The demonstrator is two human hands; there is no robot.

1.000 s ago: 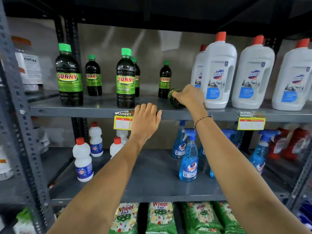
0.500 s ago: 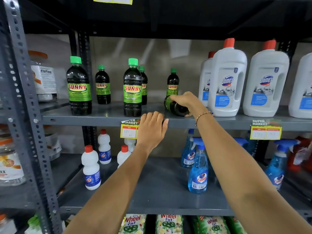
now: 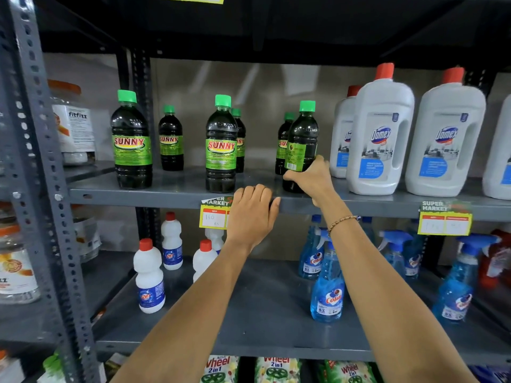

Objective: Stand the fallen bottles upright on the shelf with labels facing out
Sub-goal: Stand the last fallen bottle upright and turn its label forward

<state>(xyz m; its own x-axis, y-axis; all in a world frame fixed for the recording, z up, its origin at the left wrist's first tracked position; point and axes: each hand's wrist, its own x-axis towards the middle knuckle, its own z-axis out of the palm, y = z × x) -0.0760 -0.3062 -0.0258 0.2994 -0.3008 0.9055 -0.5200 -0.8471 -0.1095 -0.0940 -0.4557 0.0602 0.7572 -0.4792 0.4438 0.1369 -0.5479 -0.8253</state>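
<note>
A dark Sunny bottle (image 3: pixel 302 134) with a green cap stands upright on the grey upper shelf (image 3: pixel 171 193). Its barcode side faces out, not the front label. My right hand (image 3: pixel 311 176) is wrapped around its lower part. My left hand (image 3: pixel 253 210) lies flat over the shelf's front edge, holding no bottle. Several other Sunny bottles stand upright to the left, such as the left front bottle (image 3: pixel 131 142) and the middle front bottle (image 3: pixel 221 146), with labels facing out. Another Sunny bottle (image 3: pixel 283 142) stands just behind the held one.
Large white Domex bottles (image 3: pixel 380 134) stand close to the right of the held bottle. Blue spray bottles (image 3: pixel 327 283) and small white bottles (image 3: pixel 149 276) fill the lower shelf. Price tags (image 3: pixel 214 214) hang on the shelf edge. A perforated steel post (image 3: pixel 41 189) stands at left.
The bottle that lay on its side under my right hand now stands upright. My right hand has shifted to its lower part. My left hand stayed on the shelf edge.
</note>
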